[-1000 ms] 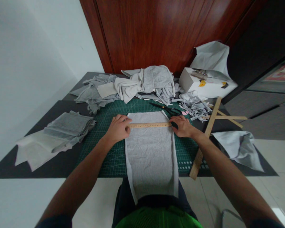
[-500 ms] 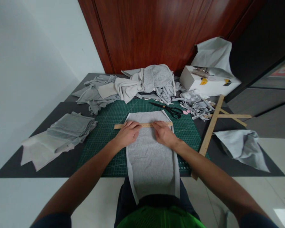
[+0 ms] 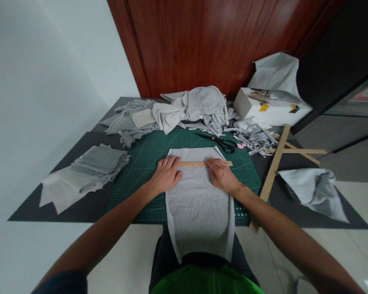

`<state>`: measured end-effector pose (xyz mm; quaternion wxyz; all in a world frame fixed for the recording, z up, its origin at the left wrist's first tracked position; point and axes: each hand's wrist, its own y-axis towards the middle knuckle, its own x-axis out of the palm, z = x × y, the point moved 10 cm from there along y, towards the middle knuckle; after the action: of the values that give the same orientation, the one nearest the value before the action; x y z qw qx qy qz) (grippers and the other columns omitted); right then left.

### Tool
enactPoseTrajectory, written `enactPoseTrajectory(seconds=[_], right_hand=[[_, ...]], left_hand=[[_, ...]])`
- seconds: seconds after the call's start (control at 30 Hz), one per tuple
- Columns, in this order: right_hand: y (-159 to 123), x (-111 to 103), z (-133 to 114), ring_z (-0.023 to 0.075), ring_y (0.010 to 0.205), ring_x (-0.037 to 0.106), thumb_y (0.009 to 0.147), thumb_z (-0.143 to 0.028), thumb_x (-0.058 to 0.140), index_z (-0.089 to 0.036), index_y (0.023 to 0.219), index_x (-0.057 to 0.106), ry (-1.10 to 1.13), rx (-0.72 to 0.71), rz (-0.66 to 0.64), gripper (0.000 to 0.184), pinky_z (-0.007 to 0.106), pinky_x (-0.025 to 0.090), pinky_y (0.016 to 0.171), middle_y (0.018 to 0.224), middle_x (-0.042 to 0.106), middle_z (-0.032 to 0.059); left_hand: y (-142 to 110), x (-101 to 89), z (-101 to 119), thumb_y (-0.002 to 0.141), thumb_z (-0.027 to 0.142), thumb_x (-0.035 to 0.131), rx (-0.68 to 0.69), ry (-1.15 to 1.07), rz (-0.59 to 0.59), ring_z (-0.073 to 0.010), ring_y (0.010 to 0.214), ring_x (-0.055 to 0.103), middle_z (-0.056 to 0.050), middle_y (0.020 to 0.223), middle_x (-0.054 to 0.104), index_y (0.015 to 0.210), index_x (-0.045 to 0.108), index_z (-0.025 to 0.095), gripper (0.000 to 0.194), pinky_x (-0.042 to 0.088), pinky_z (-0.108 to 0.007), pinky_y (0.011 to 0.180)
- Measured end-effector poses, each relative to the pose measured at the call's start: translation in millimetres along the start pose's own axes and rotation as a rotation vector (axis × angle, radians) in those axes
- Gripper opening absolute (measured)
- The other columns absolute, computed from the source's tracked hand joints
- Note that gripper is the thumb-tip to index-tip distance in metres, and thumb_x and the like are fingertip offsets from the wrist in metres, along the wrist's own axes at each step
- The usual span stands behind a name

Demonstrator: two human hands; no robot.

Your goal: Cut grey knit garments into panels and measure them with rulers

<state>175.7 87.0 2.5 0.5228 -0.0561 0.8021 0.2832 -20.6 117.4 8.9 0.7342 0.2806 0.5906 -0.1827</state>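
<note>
A grey piece of fabric [image 3: 199, 204] lies lengthwise in front of me on the green cutting mat [image 3: 135, 175], its near end hanging over the table edge to my lap. Across its upper part runs a short wooden ruler [image 3: 191, 164]. My left hand [image 3: 165, 174] rests flat on the fabric's left edge, its fingers covering the ruler's left end. With fingers and thumb drawn together, my right hand [image 3: 222, 175] grips the ruler near its right end, which sticks out past the fabric. Black scissors [image 3: 222, 142] lie just beyond the fabric.
Folded cloth [image 3: 99, 163] lies at left, and a heap of grey fabric [image 3: 199, 106] fills the back. To the right are fabric scraps [image 3: 254, 136], crossed wooden sticks [image 3: 276, 163], another cloth [image 3: 309, 188] and a white box [image 3: 270, 110]. Small pink pieces [image 3: 241, 145] lie by the scissors.
The ruler has slid right across the fabric, so its right end now passes the fabric's edge. My right hand moved right with it; my left hand shifted slightly toward the fabric's left edge.
</note>
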Motion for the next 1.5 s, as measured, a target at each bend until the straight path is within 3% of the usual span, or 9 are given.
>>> enactPoseTrajectory(seconds=[0.2, 0.47, 0.63, 0.87, 1.17, 1.5], right_hand=[[-6.7, -13.1, 38.9, 0.034, 0.128, 0.058, 0.099, -0.019, 0.044, -0.012, 0.138, 0.065, -0.07, 0.125, 0.053, 0.045, 0.053, 0.046, 0.113, 0.137, 0.067, 0.0197], [-13.4, -16.9, 40.2, 0.0363, 0.132, 0.055, 0.102, -0.028, 0.044, -0.01, 0.142, 0.061, -0.171, 0.212, 0.067, 0.046, 0.051, 0.043, 0.113, 0.141, 0.065, 0.02], [-14.2, -18.0, 39.2, 0.0356, 0.134, 0.054, 0.101, -0.027, 0.045, -0.014, 0.143, 0.062, -0.131, 0.191, 0.068, 0.047, 0.051, 0.041, 0.115, 0.142, 0.066, 0.0177], [-16.3, -18.5, 37.5, 0.0363, 0.135, 0.05, 0.104, -0.033, 0.045, -0.019, 0.145, 0.064, -0.19, 0.228, 0.03, 0.048, 0.055, 0.037, 0.112, 0.149, 0.066, 0.0118], [-19.7, -30.7, 48.1, 0.0394, 0.133, 0.048, 0.104, -0.032, 0.044, -0.015, 0.141, 0.065, -0.322, 0.445, 0.123, 0.046, 0.055, 0.039, 0.106, 0.149, 0.065, 0.015], [-19.1, -32.2, 45.3, 0.0394, 0.131, 0.048, 0.101, -0.031, 0.049, -0.016, 0.136, 0.066, -0.358, 0.437, 0.13, 0.042, 0.055, 0.04, 0.104, 0.146, 0.065, 0.0156]], left_hand=[[0.0, 1.4, -12.3, 0.096, 0.037, 0.058, -0.069, -0.008, 0.032, -0.0394, 0.142, 0.047, -0.023, 0.154, 0.053, 0.153, 0.046, 0.016, 0.062, 0.035, -0.056, 0.117], [1.5, -1.7, -41.3, 0.085, 0.048, 0.075, -0.187, -0.104, 0.074, -0.041, 0.139, 0.051, -0.021, 0.148, 0.057, 0.149, 0.047, 0.017, 0.077, 0.041, -0.056, 0.114], [4.4, -8.2, -63.1, 0.087, 0.038, 0.072, -0.184, -0.219, 0.102, -0.0349, 0.133, 0.056, -0.016, 0.14, 0.064, 0.142, 0.057, 0.018, 0.061, 0.043, -0.052, 0.115], [10.3, -4.1, -68.7, 0.099, 0.034, 0.062, -0.152, -0.244, 0.115, -0.0274, 0.124, 0.059, -0.008, 0.128, 0.07, 0.124, 0.076, 0.025, 0.03, 0.045, -0.047, 0.112], [13.7, -4.4, -76.5, 0.094, 0.029, 0.067, -0.18, -0.226, 0.194, -0.0272, 0.114, 0.063, -0.007, 0.118, 0.072, 0.108, 0.083, 0.026, 0.022, 0.049, -0.046, 0.107], [13.6, -10.3, -80.1, 0.09, 0.028, 0.068, -0.208, -0.196, 0.237, -0.0269, 0.111, 0.064, -0.007, 0.113, 0.073, 0.101, 0.083, 0.025, 0.019, 0.05, -0.046, 0.106]])
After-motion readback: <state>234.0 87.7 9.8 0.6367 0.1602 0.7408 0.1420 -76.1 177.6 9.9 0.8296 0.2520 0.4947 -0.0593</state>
